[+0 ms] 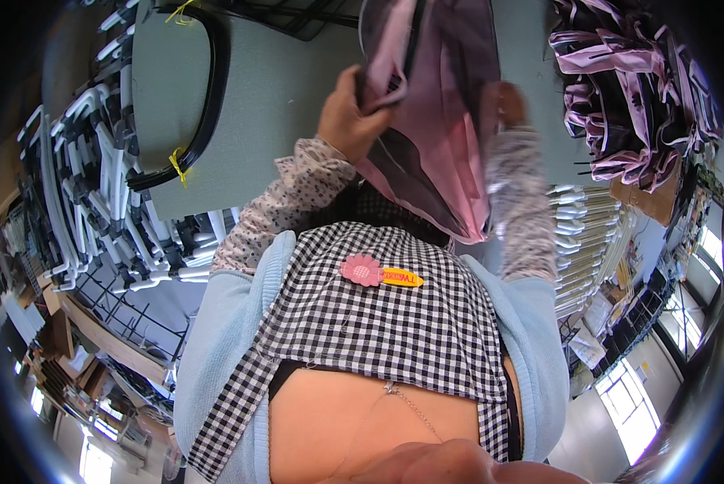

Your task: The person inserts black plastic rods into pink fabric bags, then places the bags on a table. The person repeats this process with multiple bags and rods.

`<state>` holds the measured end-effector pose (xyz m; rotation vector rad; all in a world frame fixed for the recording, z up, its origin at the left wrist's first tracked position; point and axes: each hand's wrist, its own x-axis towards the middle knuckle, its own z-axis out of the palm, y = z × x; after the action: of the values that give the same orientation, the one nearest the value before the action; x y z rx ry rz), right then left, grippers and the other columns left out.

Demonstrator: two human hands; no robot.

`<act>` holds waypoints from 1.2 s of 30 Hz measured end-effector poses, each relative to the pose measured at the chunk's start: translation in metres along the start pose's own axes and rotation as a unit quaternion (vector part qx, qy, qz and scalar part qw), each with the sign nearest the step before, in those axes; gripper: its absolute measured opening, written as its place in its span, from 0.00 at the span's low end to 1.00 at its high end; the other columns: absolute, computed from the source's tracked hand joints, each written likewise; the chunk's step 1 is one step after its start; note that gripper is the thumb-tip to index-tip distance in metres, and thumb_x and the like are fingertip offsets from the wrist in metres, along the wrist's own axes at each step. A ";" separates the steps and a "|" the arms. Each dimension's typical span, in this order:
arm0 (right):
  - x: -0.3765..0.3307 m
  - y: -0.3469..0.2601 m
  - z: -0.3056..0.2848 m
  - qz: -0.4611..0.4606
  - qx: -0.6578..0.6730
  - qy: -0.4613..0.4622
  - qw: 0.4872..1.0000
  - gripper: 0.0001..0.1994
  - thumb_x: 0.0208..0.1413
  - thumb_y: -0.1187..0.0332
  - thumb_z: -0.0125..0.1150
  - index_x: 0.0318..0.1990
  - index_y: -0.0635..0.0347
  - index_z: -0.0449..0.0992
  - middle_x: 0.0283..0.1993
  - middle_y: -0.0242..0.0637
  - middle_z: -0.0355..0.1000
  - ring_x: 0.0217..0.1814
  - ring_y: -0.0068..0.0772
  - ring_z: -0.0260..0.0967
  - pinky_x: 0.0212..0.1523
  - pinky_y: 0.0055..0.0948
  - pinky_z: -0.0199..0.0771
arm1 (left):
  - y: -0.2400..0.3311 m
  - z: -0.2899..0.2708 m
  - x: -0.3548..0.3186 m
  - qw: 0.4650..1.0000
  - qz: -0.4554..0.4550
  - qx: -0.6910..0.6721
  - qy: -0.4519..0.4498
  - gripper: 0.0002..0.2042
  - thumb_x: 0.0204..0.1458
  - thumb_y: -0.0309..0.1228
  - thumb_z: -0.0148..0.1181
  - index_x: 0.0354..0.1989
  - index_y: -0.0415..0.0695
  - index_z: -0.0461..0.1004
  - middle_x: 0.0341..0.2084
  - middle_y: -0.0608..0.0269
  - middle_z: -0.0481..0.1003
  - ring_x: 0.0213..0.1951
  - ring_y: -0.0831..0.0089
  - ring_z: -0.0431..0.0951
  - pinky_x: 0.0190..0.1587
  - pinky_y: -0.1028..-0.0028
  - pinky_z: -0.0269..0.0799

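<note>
At the frame's left, a jumble of white tubes (102, 189) with black joints; then a smooth, bowed black tube (219, 73) with yellow ties (177, 165) on the matt grey-green counter (273, 97). Near top centre, the left hand (350, 121) is clamped on the left edge of a pink-and-dark cloth (451, 129), thin, creased, its long axis running up and down the frame between both hands (neither clearly nearer). The right hand (513, 105) blurs at its right edge, grip impossible to tell; upper right, crumpled cloths (632, 101) pile up
</note>
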<state>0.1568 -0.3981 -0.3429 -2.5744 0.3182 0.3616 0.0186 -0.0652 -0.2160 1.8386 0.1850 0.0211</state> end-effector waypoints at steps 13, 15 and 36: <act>-0.078 0.126 -0.119 0.180 0.404 0.193 0.876 0.38 0.48 0.38 0.64 0.60 0.54 0.67 0.55 0.43 0.71 0.55 0.45 0.70 0.45 0.48 0.76 | -0.070 0.001 0.065 0.990 -0.098 -0.101 0.030 0.37 0.47 0.52 0.67 0.57 0.36 0.65 0.48 0.44 0.75 0.51 0.54 0.76 0.54 0.64 0.70; -0.113 0.092 -0.049 0.016 0.158 0.253 0.954 0.41 0.46 0.44 0.69 0.63 0.58 0.63 0.57 0.47 0.68 0.56 0.47 0.69 0.50 0.47 0.73 | -0.069 0.009 0.061 0.994 -0.086 -0.062 0.016 0.37 0.48 0.55 0.64 0.57 0.36 0.65 0.46 0.43 0.76 0.50 0.51 0.77 0.53 0.62 0.70; -0.236 0.112 0.018 0.142 0.378 -0.081 0.911 0.30 0.56 0.44 0.56 0.59 0.54 0.70 0.45 0.48 0.75 0.39 0.44 0.75 0.37 0.43 0.76 | -0.161 -0.215 0.061 0.845 -0.055 0.457 0.272 0.17 0.58 0.39 0.55 0.50 0.42 0.77 0.34 0.55 0.81 0.37 0.60 0.80 0.41 0.65 0.74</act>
<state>-0.1000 -0.4463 -0.3353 -1.7272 0.6320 0.4444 0.0364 0.1909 -0.3167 2.7375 0.8144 0.4494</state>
